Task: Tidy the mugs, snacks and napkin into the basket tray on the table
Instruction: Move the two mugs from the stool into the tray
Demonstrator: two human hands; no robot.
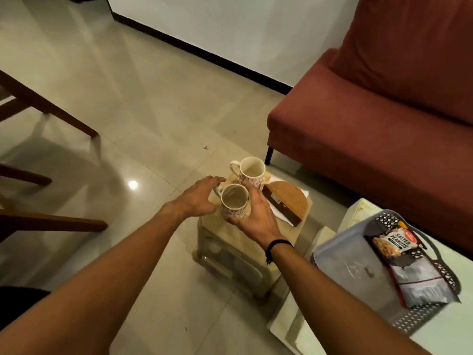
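Left hand (197, 198) spread loose, right hand (258, 216) cupping the near mug (234, 201), grip unclear: bracketing it so I lift steadily.

Far mug (252, 172) close behind near mug (235, 199), wooden box (284, 201) right

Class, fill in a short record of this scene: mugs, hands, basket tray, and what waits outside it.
Mugs: near mug and far mug, upright on the low stool
Left hand: open, beside the near mug's handle
Right hand: cupped against the near mug; grip unclear
Basket tray: on the table, holds the peanut packet
Outside it: both mugs, brown box, napkin under it
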